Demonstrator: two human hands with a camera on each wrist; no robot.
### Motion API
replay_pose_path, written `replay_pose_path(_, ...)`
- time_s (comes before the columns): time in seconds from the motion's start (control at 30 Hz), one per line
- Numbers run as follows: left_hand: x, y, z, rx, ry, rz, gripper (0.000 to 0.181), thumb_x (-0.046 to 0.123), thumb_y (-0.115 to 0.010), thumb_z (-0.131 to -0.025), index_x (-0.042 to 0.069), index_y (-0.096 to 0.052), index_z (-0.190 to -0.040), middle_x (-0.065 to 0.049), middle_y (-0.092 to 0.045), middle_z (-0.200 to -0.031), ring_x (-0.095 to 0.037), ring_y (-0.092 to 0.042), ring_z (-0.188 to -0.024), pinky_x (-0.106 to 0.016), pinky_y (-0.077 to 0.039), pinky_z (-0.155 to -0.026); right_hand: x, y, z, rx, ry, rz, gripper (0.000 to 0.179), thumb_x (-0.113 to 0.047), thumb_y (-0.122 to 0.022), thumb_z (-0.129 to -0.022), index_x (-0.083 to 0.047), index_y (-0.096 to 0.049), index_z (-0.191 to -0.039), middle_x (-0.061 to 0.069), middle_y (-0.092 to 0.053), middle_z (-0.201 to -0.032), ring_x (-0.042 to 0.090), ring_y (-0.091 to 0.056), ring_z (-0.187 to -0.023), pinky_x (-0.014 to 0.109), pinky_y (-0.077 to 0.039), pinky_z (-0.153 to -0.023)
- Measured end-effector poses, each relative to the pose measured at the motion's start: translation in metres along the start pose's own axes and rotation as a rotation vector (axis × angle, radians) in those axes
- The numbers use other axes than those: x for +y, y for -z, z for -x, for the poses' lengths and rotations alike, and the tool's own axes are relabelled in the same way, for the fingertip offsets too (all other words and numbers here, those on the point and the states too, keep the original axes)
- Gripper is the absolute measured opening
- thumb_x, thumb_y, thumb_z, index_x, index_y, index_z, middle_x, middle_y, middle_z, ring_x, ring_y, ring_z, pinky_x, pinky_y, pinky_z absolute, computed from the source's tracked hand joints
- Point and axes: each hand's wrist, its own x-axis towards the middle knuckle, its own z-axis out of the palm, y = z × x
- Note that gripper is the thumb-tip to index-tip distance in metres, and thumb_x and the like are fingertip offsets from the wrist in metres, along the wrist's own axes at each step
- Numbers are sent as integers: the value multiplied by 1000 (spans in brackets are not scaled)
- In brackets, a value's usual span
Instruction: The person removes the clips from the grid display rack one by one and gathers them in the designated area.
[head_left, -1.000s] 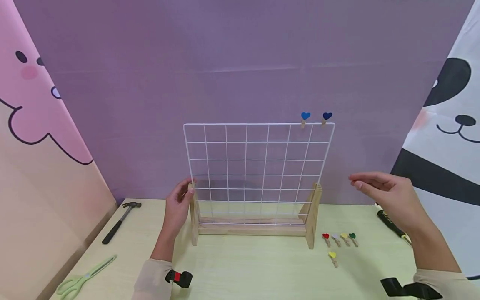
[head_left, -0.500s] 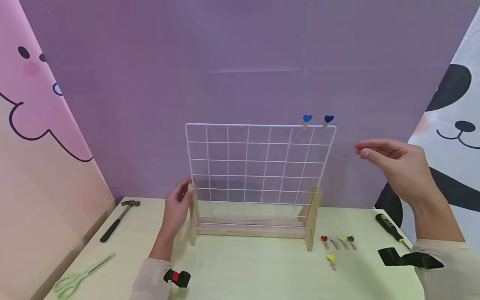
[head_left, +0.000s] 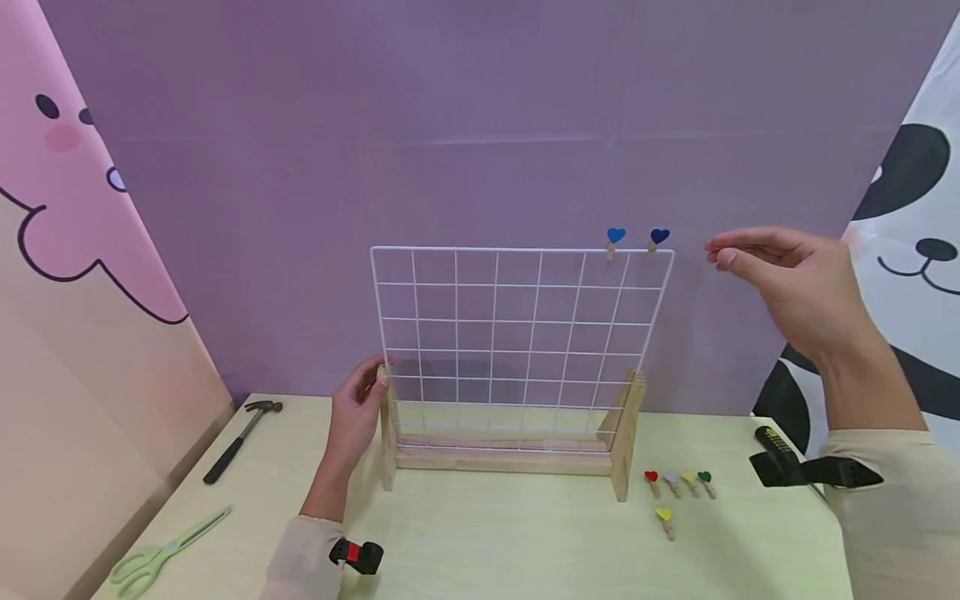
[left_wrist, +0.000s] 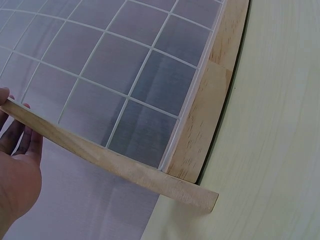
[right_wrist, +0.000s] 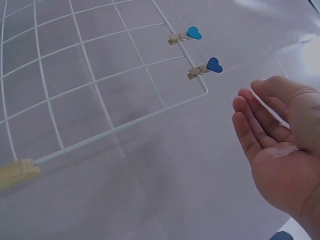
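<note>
A white wire grid (head_left: 517, 285) stands upright in a wooden stand (head_left: 502, 460) on the table. My left hand (head_left: 358, 414) grips the top of the stand's left upright, thumb on the near side; the left wrist view shows the fingers behind the wood (left_wrist: 100, 150). Two heart clothespins sit on the grid's top wire near its right corner, one light blue (head_left: 616, 236) and one dark blue (head_left: 659, 237). To the right of that corner my right hand (head_left: 806, 287) hovers in the air, fingers gently bent. Its palm shows bare in the right wrist view (right_wrist: 280, 145).
Several more heart clothespins lie right of the stand: red (head_left: 652, 477), white (head_left: 671, 478), green (head_left: 705, 477) and yellow ones (head_left: 664, 517). A hammer (head_left: 242, 442) and green scissors (head_left: 167, 552) lie at the left. A black-handled tool (head_left: 776, 442) is partly hidden behind the right wrist strap.
My right hand has risen from beside the stand's upright to the level of the grid's top wire. The left hand has kept its grip. The clothespins stay where they were.
</note>
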Motion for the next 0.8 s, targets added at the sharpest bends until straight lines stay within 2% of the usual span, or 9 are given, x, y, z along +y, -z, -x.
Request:
replay_pose_path(0.13, 1, -1, 0, 0, 4, 6, 34, 9, -59, -105, 7, -60, -139, -13, -64, -140, -14, -61, -124, -9, -49, -99, -7, 1, -9, -5, -16, -62, 41, -29, -68, -100, -10, -67, -136, -16, -72, -118, 0, -63, -115, 5, -45, -100)
replay_pose_path(0.27, 2, 0, 1, -7, -1, 22, 35, 9, -59, -105, 6, -59, -139, -14, -64, -141, -23, -60, -129, -8, -48, -98, -15, -2, -18, -21, -1, -162, 39, -22, -71, -98, -6, -68, -134, -13, -73, -116, 2, -65, -113, 6, -47, -99)
replay_pose_path(0.37, 2, 0, 1, -7, -6, 24, 35, 9, -59, -105, 5, -60, -139, -16, -63, -141, -26, -60, -130, -9, -49, -97, -20, -7, -25, -28, 10, -164, 39, -23, -72, -97, -7, -69, -133, -15, -74, -115, 2, -65, -113, 7, -48, -98)
replay_pose_path(0.5, 1, 0, 1, 1, -8, 17, 35, 9, -59, -104, 5, -60, -139, -16, -63, -141, -9, -61, -123, -9, -49, -98, -26, -15, -33, -48, 22, -129, 39, -25, -72, -97, -8, -70, -132, -16, -74, -114, 2, -64, -115, 6, -48, -97)
replay_pose_path(0.57, 1, 0, 1, 1, -5, 14, 35, 9, -59, -104, 6, -60, -139, -15, -63, -141, -5, -61, -121, -9, -48, -99, -29, -19, -37, -66, 25, -162, 38, -23, -75, -95, -6, -71, -130, -14, -75, -113, 3, -64, -115, 6, -49, -96)
replay_pose_path(0.63, 1, 0, 1, -1, -1, 11, 35, 9, -59, -105, 7, -60, -140, -14, -63, -141, -9, -61, -123, -9, -48, -99, -32, -23, -40, -86, 26, -197, 37, -21, -76, -94, -5, -71, -128, -13, -76, -111, 4, -64, -115, 7, -48, -95)
replay_pose_path(0.8, 1, -1, 1, -4, -2, 14, 35, 9, -59, -105, 7, -60, -139, -15, -63, -142, -29, -59, -131, -9, -49, -97, -38, -31, -47, -126, 20, -275, 36, -19, -78, -93, -3, -72, -125, -8, -78, -111, 5, -67, -111, 7, -49, -93)
